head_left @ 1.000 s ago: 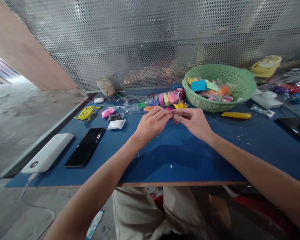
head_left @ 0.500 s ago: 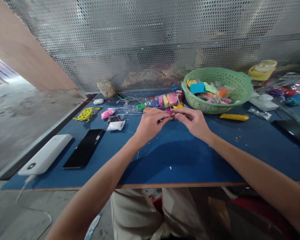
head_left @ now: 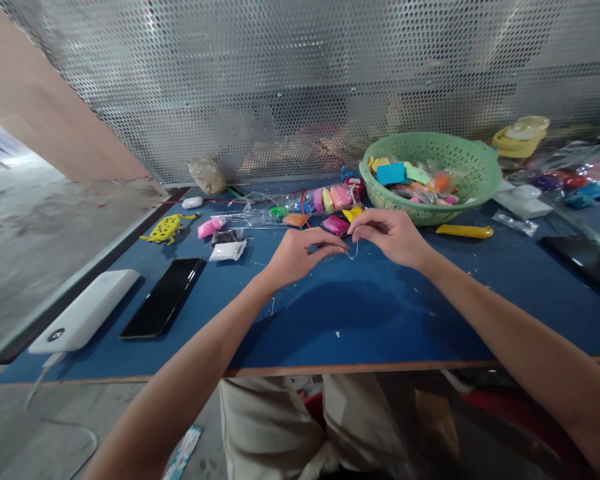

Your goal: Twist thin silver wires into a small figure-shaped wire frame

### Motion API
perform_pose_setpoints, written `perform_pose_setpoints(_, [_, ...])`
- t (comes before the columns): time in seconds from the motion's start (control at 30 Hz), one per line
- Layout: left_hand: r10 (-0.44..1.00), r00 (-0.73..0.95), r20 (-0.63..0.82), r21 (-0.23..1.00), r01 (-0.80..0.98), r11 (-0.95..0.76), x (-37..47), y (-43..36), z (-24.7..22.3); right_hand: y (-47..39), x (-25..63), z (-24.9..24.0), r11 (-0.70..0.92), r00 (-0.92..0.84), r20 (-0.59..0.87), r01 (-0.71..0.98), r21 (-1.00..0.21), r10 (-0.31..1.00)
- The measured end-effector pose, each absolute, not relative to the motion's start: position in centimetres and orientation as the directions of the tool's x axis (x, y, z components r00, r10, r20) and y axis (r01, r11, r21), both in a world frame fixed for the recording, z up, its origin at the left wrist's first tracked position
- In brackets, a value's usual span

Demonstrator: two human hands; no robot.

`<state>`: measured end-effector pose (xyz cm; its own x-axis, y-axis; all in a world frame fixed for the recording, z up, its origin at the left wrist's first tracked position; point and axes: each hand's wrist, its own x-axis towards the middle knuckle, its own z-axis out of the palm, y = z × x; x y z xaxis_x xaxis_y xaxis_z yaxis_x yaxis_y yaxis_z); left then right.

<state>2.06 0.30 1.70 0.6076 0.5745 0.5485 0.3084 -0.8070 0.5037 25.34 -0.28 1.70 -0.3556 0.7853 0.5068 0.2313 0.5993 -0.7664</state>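
Now, we have thin strand [head_left: 357, 251] left of basket [head_left: 410, 210] and nearer to us. Left hand [head_left: 300, 255] seems to pinch one end; right hand [head_left: 393, 237] is apart, just beside, its grip we cannot tell. Step in hand, we judge: fine handling of strand. Next move calls, probably, for steady pinch, clear of magenta packet [head_left: 335, 225] left of basket.

A soft shadow darkens the middle of the blue table [head_left: 460, 320], while the far left glares overexposed. Highlights speckle the perforated panel [head_left: 280, 87]; frame edges look stretched.
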Motion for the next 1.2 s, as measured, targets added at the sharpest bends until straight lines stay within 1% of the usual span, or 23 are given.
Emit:
perform_pose_setpoints(0.07, [0.644,0.567,0.514,0.606,0.291,-0.74,2.08,0.07,1.87,-0.2,25.73,1.74,0.704,-0.412,0.577,0.307,-0.64,0.705])
perform_pose_setpoints(0.17, [0.704,0.488,0.516,0.689,0.251,-0.68,2.18,0.02,1.78,-0.15,26.06,1.67,0.819,-0.497,0.652,0.379,-0.431,0.573])
perform_pose_setpoints(0.23, [0.718,0.469,0.514,0.713,0.232,-0.662,2.25,0.12,1.53,-0.19,26.13,1.6,0.848,-0.53,0.666,0.4,-0.349,0.524])
perform_pose_setpoints(0.33, [0.717,0.48,0.505,0.725,0.213,-0.654,2.33,0.25,1.13,-0.33,26.09,1.55,0.867,-0.577,0.658,0.417,-0.271,0.483])
perform_pose_setpoints(0.63, [0.737,0.491,0.465,0.762,0.201,-0.615,2.64,-0.09,1.24,-0.63,26.11,1.32,0.868,-0.614,0.642,0.463,-0.179,0.459])
perform_pose_setpoints(0.7, [0.741,0.49,0.459,0.767,0.201,-0.609,2.68,-0.18,1.33,-0.66,26.17,1.22,0.867,-0.617,0.639,0.466,-0.175,0.46])
perform_pose_setpoints(0.83, [0.739,0.478,0.474,0.765,0.191,-0.615,2.71,-0.3,1.36,-0.61,26.19,1.1,0.857,-0.602,0.642,0.483,-0.181,0.474])
perform_pose_setpoints(1.0, [0.74,0.434,0.513,0.76,0.171,-0.627,2.75,-0.3,1.26,-0.48,26.08,1.19,0.871,-0.626,0.646,0.473,-0.132,0.437])
perform_pose_setpoints(1.1, [0.741,0.417,0.526,0.753,0.178,-0.634,2.69,-0.29,1.32,-0.47,25.94,1.16,0.881,-0.634,0.646,0.455,-0.133,0.425])
perform_pose_setpoints(1.2, [0.734,0.441,0.517,0.741,0.199,-0.641,2.58,-0.28,1.37,-0.55,25.74,1.0,0.868,-0.593,0.669,0.468,-0.167,0.448])
